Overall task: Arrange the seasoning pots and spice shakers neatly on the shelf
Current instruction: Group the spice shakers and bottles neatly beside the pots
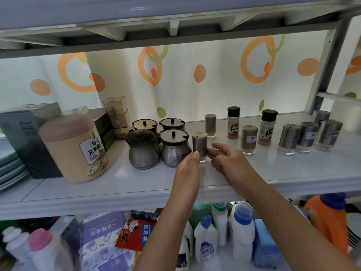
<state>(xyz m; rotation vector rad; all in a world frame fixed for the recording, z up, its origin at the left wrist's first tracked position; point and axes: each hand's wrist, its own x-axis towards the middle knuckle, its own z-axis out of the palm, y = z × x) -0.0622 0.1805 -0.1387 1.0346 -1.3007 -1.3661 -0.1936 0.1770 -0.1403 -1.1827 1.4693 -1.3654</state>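
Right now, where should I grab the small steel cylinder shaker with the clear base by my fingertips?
Pinch the steel cylinder shaker around its metal sleeve, mid-height, coming from the front right: it stands upright, and the round steel seasoning pot crowds its left side.

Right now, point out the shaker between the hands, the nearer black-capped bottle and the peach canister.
Shaker [199,143]: head view, metal sleeve.
Nearer black-capped bottle [233,130]: head view, label.
Peach canister [58,153]: head view, bare side wall.

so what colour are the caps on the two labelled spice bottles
Black: both caps, best in the head view.
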